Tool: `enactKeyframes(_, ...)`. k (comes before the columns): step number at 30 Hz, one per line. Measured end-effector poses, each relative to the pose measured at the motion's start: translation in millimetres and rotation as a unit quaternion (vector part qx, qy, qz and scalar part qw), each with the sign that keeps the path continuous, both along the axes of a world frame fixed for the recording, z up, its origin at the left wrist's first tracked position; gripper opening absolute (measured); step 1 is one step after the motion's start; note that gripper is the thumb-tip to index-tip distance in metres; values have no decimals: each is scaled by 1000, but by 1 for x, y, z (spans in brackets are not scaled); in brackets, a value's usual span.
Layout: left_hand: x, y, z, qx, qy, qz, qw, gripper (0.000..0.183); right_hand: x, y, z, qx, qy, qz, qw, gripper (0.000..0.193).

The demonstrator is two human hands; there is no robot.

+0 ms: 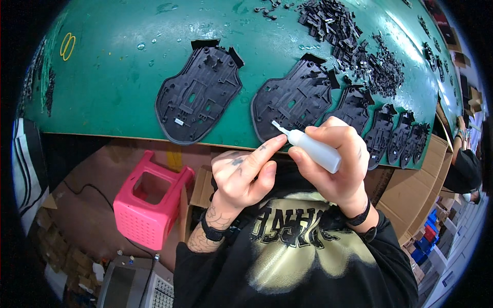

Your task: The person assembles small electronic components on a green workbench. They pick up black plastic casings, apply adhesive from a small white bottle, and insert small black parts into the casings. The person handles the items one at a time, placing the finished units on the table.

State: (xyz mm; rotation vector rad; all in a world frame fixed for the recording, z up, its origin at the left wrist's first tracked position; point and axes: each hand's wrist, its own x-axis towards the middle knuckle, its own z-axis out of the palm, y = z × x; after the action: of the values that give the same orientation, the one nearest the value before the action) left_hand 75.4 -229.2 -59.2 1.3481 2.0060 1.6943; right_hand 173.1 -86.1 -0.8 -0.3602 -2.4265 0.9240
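Note:
My right hand [345, 159] is wrapped round a small whitish squeeze bottle [317, 152], tilted with its thin nozzle pointing up and left. My left hand [239, 177] has its index finger stretched out, the tip at the bottle's neck; its thumb stands apart and the other fingers are curled, holding nothing. Just beyond the bottle lies a black plastic shell [295, 95] with moulded ribs and slots, partly hidden by the nozzle. Left of it rests a similar black shell [200, 92] bearing a small white label. Several more such shells [380, 133] line the table edge on the right.
Heaps of small black parts [334, 25] lie on the green table [118, 77] at the back right. Yellow rubber bands [68, 46] are at far left. Below the edge stand a pink stool [149, 205] and cardboard boxes [418, 192]. Another person [465, 169] is at far right.

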Motion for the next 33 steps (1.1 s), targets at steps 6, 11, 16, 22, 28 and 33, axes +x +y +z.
enactKeyframes(6,0,0,-1,5,-3,0,1000,29,0,1,3,2,-12,6,1000,35)
enactKeyframes(11,-1,1,-7,23,29,-1,999,31,-1,3,2,14,-10,5,1000,38)
enactKeyframes(16,-8,-25,2,-13,179,40,983,24,0,6,2,-48,66,-9,997,42)
enactKeyframes(22,-36,-47,-1,-17,142,206,968,20,-31,-12,7,-123,77,60,988,39)
enactKeyframes(28,-31,-40,-23,19,132,222,966,39,-65,-29,8,-57,27,102,993,37)
enactKeyframes(33,-31,-38,-23,23,126,222,967,40,-72,-31,2,-24,23,105,994,37)
